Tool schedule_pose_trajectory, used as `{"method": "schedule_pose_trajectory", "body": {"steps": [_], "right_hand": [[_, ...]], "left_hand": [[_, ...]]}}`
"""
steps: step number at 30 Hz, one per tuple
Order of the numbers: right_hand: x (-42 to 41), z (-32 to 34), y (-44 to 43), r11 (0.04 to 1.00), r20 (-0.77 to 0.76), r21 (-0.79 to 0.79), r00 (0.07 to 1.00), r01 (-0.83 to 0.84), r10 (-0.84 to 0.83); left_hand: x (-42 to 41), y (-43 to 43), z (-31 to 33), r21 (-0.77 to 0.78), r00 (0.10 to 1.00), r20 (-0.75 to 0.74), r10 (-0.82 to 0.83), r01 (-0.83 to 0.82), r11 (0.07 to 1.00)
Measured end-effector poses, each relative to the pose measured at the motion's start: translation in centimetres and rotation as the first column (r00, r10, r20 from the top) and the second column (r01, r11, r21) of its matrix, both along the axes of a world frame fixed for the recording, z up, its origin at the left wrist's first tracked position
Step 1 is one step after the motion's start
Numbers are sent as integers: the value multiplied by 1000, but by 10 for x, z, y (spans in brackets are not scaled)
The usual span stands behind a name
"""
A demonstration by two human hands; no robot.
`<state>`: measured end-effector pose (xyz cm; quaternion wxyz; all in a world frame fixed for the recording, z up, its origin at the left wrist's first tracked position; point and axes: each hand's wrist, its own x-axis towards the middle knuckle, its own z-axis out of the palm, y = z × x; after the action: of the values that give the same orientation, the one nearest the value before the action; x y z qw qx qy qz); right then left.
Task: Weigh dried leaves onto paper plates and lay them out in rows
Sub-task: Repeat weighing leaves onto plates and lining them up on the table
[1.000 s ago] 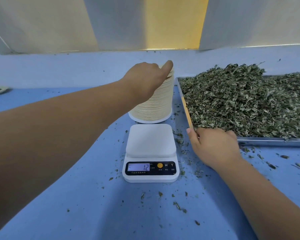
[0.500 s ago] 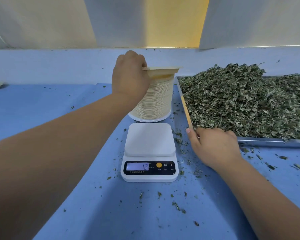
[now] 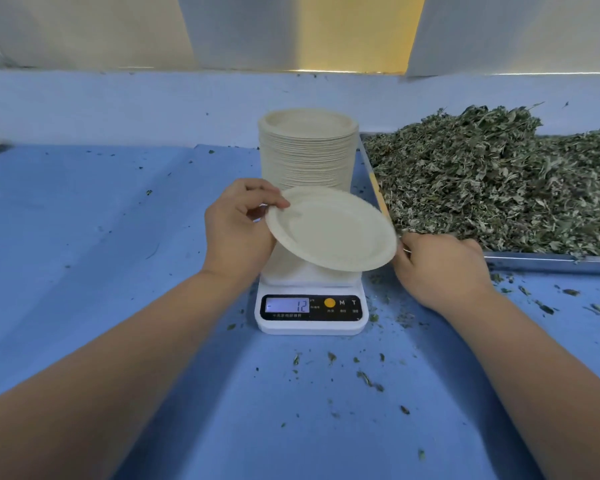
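Plate-loading step, I'd say. The left hand (image 3: 238, 230) pinches a round off-white paper plate (image 3: 333, 230) by its left rim, thumb on top and fingers underneath. The plate hangs tilted at frame centre, just above the white digital kitchen scale (image 3: 310, 313), and hasn't been set down yet.

Next move is probably levelling it, setting it square on the platform and zeroing the scale before any dried green leaves (image 3: 499, 181) come over from the steel tray (image 3: 551, 259) at right.

Hard to read:
- The right hand (image 3: 440, 268) sits knuckles-up at the tray's near corner with its fingers curled under. Can't tell if it grips anything.
- The plate hides most of the scale platform and the foot of the stack of matching paper plates (image 3: 307, 150) behind it.
- The display shows 12. There's a small mark left of it, maybe a minus.
- The tray runs off the right edge.
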<state>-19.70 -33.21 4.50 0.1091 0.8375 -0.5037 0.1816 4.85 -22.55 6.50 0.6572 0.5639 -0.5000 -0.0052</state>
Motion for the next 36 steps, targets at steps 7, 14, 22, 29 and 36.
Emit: {"method": "schedule_pose_trajectory", "body": {"steps": [7, 14, 22, 29, 36], "right_hand": [[2, 0, 2, 1000, -35, -16, 999, 13, -13], [1, -2, 1, 1000, -11, -22, 1000, 8, -8], [1, -4, 0, 1000, 62, -4, 998, 9, -8], [5, 11, -13, 994, 147, 98, 989, -39, 24], [37, 27, -68, 916, 93, 399, 996, -31, -7]], "left_hand": [[24, 21, -21, 154, 999, 12, 37, -39, 987], [39, 22, -28, 292, 996, -91, -20, 46, 955], [45, 20, -25, 293, 870, -492, 16, 149, 945], [26, 14, -19, 215, 691, -701, -177, 442, 871], [26, 8, -30, 292, 771, -597, -222, 466, 835]]}}
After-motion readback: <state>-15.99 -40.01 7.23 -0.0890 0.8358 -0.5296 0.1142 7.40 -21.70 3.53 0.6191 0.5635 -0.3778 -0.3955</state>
